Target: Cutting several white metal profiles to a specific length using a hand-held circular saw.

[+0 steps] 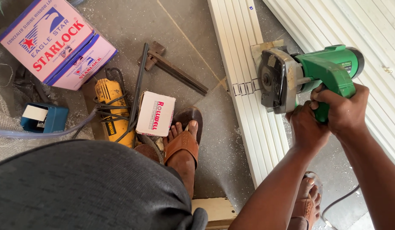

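Observation:
A green hand-held circular cutter sits on a long white ribbed profile, its blade guard at a spot with small cut notches. My right hand grips the cutter's green handle from above. Just below and left of it, my left hand clasps the handle's lower part. Both arms reach in from the bottom right.
More white profiles lie at the right. On the grey floor are a pink-and-blue box, a small white box, a yellow power tool, a blue item, dark metal bars. My sandalled feet stand below.

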